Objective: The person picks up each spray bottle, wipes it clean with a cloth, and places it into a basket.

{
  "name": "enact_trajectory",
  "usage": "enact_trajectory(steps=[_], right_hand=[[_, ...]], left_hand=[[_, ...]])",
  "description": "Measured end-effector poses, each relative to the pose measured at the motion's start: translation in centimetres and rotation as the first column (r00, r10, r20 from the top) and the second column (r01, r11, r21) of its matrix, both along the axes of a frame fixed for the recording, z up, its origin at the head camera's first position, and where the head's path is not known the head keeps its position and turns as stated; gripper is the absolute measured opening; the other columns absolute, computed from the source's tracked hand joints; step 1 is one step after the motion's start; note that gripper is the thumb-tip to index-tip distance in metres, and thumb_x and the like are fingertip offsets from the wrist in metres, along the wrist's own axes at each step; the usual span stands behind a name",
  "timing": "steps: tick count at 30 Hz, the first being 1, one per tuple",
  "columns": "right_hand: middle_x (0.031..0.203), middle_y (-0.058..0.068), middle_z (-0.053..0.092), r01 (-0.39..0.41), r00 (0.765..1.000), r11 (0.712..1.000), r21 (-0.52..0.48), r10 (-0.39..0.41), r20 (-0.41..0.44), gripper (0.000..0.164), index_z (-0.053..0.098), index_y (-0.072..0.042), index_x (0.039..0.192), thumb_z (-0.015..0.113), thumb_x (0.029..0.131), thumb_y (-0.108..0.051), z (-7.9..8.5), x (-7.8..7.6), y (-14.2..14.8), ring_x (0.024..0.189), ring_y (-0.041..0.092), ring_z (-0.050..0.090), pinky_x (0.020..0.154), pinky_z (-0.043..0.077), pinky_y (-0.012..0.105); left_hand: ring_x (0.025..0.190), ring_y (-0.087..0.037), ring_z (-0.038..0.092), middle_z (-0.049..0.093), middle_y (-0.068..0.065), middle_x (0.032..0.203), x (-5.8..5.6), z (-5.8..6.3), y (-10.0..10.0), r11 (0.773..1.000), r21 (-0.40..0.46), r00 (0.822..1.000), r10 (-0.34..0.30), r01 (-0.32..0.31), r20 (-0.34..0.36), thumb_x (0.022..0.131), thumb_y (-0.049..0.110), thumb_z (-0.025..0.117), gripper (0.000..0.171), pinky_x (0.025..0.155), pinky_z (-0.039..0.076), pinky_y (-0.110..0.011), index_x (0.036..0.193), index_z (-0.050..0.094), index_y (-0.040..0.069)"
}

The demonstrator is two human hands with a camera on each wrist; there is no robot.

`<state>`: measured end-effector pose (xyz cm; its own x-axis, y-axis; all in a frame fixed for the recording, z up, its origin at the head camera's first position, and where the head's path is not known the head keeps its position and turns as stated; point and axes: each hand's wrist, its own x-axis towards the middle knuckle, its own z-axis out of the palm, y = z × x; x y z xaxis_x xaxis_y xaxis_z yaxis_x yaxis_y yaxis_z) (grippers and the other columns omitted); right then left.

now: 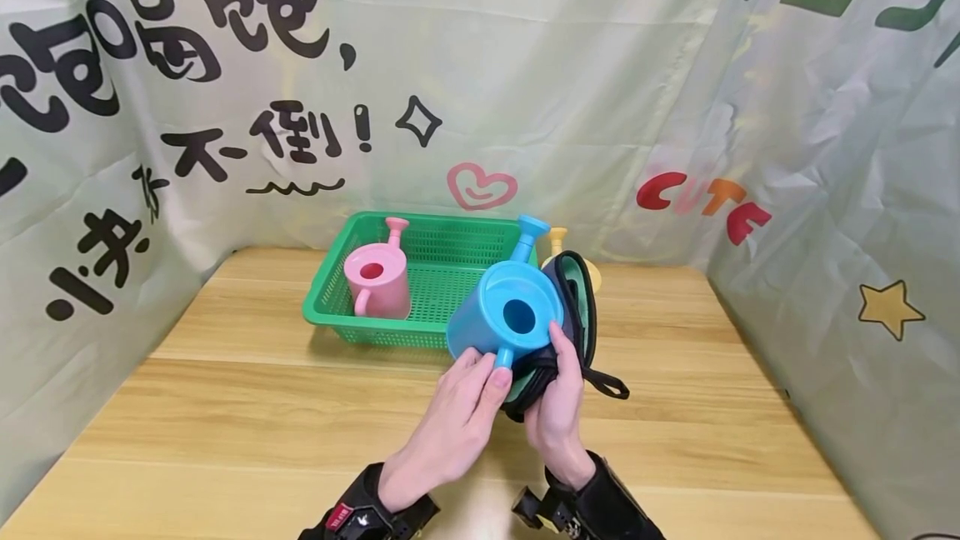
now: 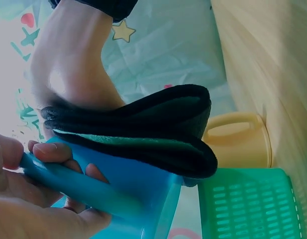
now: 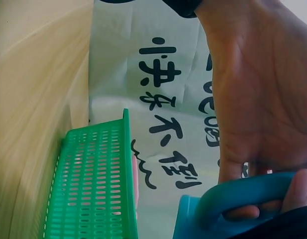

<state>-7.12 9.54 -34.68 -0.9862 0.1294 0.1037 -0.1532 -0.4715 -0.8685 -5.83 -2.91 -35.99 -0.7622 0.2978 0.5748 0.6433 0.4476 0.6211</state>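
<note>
A blue watering can is held up in front of the basket, its spout pointing away and its top opening facing me. My left hand grips the can's handle, fingers curled round it. On the can's right side lies a folded dark cloth with black edging, a teal lining and a hanging loop. My right hand holds this cloth against the can, thumb up on the can's rim. Most of the right fingers are hidden behind the cloth.
A green perforated basket stands at the back with a pink watering can upright inside it. Just right of the basket, partly hidden, is a yellow watering can. Printed fabric walls enclose the wooden table.
</note>
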Motion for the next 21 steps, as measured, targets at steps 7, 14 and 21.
enact_trajectory(steps=[7,14,21], right_hand=[[0.144,-0.002,0.048,-0.009,1.000,1.000,0.020,0.009,0.005,0.051,0.035,-0.008,0.151,0.027,0.110,-0.037,0.2,-0.4,0.3,0.137,0.019,0.041,0.115,0.036,0.028],[0.141,-0.005,0.048,-0.057,0.998,0.998,0.034,0.056,0.037,0.051,0.034,-0.010,0.150,0.029,0.109,-0.039,0.5,-1.0,1.1,0.136,0.017,0.040,0.117,0.032,0.032],[0.142,-0.003,0.048,-0.046,0.999,0.998,0.037,0.045,0.027,0.051,0.034,-0.010,0.150,0.029,0.109,-0.041,0.4,-0.9,1.0,0.136,0.018,0.041,0.116,0.034,0.032]], left_hand=[[0.076,-0.007,0.040,0.039,0.004,0.076,-0.1,-0.1,-0.1,1.000,-0.010,1.000,0.001,-0.001,-0.030,0.106,0.014,0.047,0.027,0.067,0.036,-0.017,0.079,0.047,0.013],[0.078,-0.006,0.041,0.040,0.005,0.079,-0.1,0.0,-0.3,1.000,-0.027,1.000,-0.005,0.005,0.002,0.106,0.015,0.047,0.024,0.068,0.037,-0.018,0.082,0.049,0.015],[0.077,-0.005,0.040,0.039,0.006,0.078,0.0,0.3,-0.4,1.000,-0.018,1.000,-0.018,0.018,0.022,0.107,0.016,0.046,0.024,0.067,0.037,-0.017,0.083,0.049,0.016]])
